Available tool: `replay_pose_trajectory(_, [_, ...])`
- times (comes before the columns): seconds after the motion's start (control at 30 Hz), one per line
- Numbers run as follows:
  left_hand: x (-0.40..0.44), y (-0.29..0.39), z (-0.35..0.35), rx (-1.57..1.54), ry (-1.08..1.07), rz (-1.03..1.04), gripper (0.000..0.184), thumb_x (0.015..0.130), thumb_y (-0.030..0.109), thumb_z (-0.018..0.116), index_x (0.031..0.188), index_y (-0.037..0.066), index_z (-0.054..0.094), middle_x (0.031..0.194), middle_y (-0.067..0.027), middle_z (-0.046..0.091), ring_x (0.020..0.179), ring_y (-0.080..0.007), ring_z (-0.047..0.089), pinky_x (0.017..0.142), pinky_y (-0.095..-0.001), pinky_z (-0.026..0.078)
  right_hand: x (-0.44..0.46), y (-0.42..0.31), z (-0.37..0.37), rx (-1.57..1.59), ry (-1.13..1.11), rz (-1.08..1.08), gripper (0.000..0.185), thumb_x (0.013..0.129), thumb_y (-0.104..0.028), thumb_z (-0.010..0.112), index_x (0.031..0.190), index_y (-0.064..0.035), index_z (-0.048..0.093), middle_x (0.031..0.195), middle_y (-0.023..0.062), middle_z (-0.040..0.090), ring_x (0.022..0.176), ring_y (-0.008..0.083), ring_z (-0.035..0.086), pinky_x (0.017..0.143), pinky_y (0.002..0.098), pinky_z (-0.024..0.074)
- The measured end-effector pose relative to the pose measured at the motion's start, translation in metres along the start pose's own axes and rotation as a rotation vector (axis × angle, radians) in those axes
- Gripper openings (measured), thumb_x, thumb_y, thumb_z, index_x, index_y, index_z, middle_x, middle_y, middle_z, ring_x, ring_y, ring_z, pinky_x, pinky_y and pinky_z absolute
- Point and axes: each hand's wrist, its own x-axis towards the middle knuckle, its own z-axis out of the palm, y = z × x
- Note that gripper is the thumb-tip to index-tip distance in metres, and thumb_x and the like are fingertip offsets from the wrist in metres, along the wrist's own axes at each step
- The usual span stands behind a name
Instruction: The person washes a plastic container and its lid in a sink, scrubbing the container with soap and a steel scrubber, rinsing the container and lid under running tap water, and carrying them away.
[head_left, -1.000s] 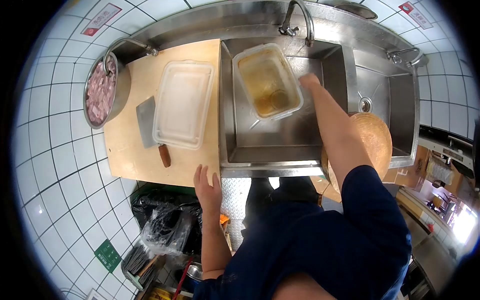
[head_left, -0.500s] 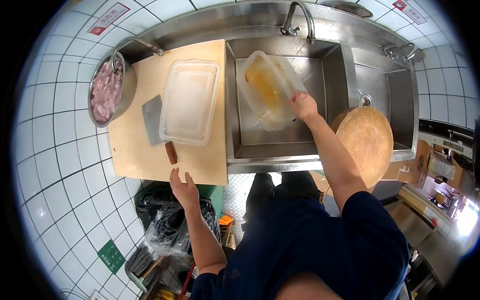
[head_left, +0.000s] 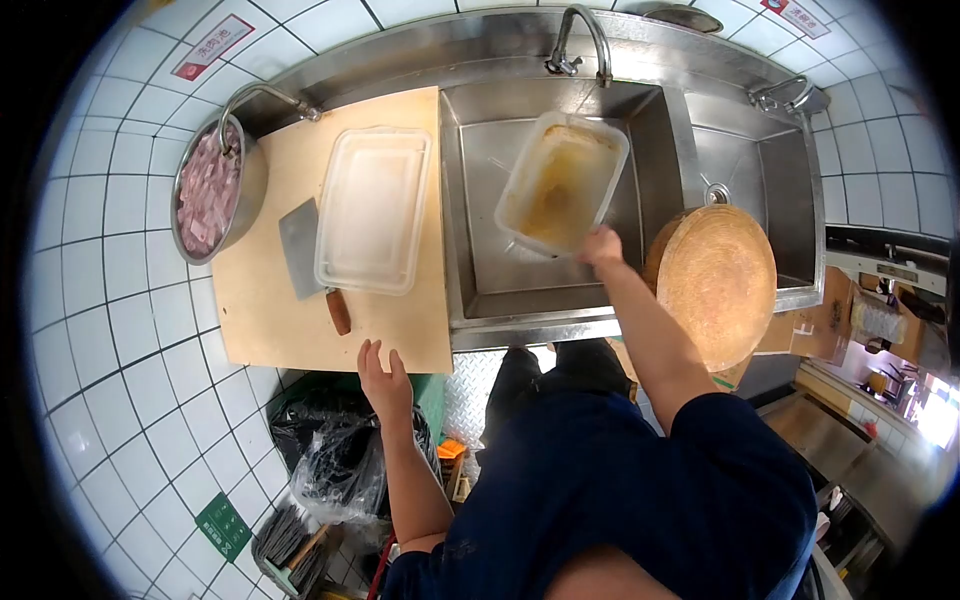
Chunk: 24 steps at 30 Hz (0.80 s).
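My right hand (head_left: 602, 248) is closed on the near right corner of a translucent plastic container (head_left: 565, 185) over the left sink basin. Brownish-yellow residue or liquid lies inside the container. My left hand (head_left: 385, 375) holds nothing, its fingers apart, just off the front edge of the wooden board (head_left: 270, 335). Nearest to it on the board is a cleaver (head_left: 338, 312) with a brown handle, its blade partly beside a lidded translucent plastic box (head_left: 372, 215).
A steel bowl of pale pink meat (head_left: 210, 190) stands at the far left beneath a faucet (head_left: 265, 92). A round wooden chopping block (head_left: 715, 285) rests over the right basin's near side. Below the board is a bin lined with black plastic (head_left: 300, 420).
The container has swung from tilted on its side to more level, its open top now facing up. My left hand has shifted slightly right; the view has moved a little.
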Motion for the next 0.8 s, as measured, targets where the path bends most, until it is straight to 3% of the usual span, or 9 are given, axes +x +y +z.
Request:
replay_pose_trajectory(0.13, [-0.003,-0.003,0.011,-0.069,-0.015,0.020,0.031,0.091,0.008,0.065,0.118,-0.005,0.061,0.130,-0.0271,0.057,0.121,-0.0432,0.056,0.102,-0.0464,0.047,-0.070,-0.058,-0.004,0.364,-0.056,0.209,0.024,0.090,-0.015,0.064,0.104,0.0035,0.065,0.092,0.0166,0.068,0.077,0.0270,0.073,0.055,0.0400,0.0576])
replay_pose_trajectory(0.27, [0.004,0.024,0.008,-0.125,-0.050,0.025,0.031,0.091,0.009,0.065,0.119,-0.005,0.061,0.131,-0.0268,0.057,0.122,-0.0428,0.055,0.103,-0.0460,0.046,-0.008,-0.071,-0.041,0.740,-0.046,0.186,0.023,0.088,-0.018,0.068,0.098,0.0025,0.066,0.092,0.0144,0.069,0.073,0.0266,0.071,0.055,0.0413,0.0570])
replay_pose_trajectory(0.33, [0.005,0.038,0.005,-0.145,-0.051,0.012,0.031,0.091,0.009,0.065,0.119,-0.005,0.061,0.132,-0.0267,0.056,0.123,-0.0425,0.055,0.103,-0.0458,0.046,0.020,-0.064,-0.043,0.666,-0.041,0.249,0.023,0.087,-0.020,0.069,0.096,0.0015,0.066,0.091,0.0136,0.069,0.071,0.0253,0.069,0.054,0.0405,0.0562])
replay_pose_trajectory(0.43, [0.001,0.035,0.009,-0.157,-0.074,0.012,0.032,0.091,0.010,0.065,0.119,-0.005,0.061,0.132,-0.0264,0.056,0.123,-0.0422,0.054,0.103,-0.0457,0.046,-0.013,-0.025,0.008,0.309,0.141,0.037,0.023,0.086,-0.022,0.071,0.094,-0.0003,0.066,0.089,0.0136,0.069,0.068,0.0245,0.069,0.054,0.0390,0.0552])
replay_pose_trajectory(0.5, [-0.004,0.032,0.015,-0.169,-0.090,0.007,0.032,0.092,0.010,0.065,0.119,-0.005,0.061,0.132,-0.0263,0.056,0.123,-0.0421,0.054,0.104,-0.0456,0.046,-0.055,-0.024,0.024,0.192,0.068,0.062,0.023,0.086,-0.023,0.071,0.093,-0.0015,0.066,0.087,0.0135,0.069,0.066,0.0233,0.068,0.055,0.0379,0.0551])
replay_pose_trajectory(0.6, [-0.001,0.035,0.019,-0.189,-0.109,0.022,0.031,0.092,0.010,0.065,0.118,-0.005,0.061,0.132,-0.0261,0.056,0.123,-0.0420,0.054,0.104,-0.0454,0.045,-0.074,-0.053,0.013,0.256,0.028,0.129,0.025,0.085,-0.022,0.071,0.093,0.0006,0.065,0.086,0.0126,0.068,0.064,0.0242,0.068,0.056,0.0376,0.0557])
replay_pose_trajectory(0.7, [0.005,0.042,0.021,-0.197,-0.111,0.046,0.030,0.092,0.010,0.065,0.118,-0.005,0.061,0.132,-0.0261,0.056,0.123,-0.0420,0.054,0.104,-0.0453,0.045,-0.043,-0.091,-0.045,0.699,0.007,0.186,0.024,0.086,-0.017,0.072,0.095,0.0031,0.064,0.085,0.0123,0.067,0.065,0.0230,0.067,0.055,0.0377,0.0560])
replay_pose_trajectory(0.8, [0.005,0.054,0.021,-0.231,-0.095,0.043,0.030,0.091,0.010,0.065,0.118,-0.005,0.062,0.132,-0.0264,0.056,0.124,-0.0423,0.054,0.104,-0.0456,0.045,-0.008,-0.092,-0.079,0.685,-0.005,0.203,0.022,0.087,-0.015,0.072,0.095,0.0040,0.064,0.085,0.0127,0.067,0.066,0.0208,0.067,0.055,0.0378,0.0565])
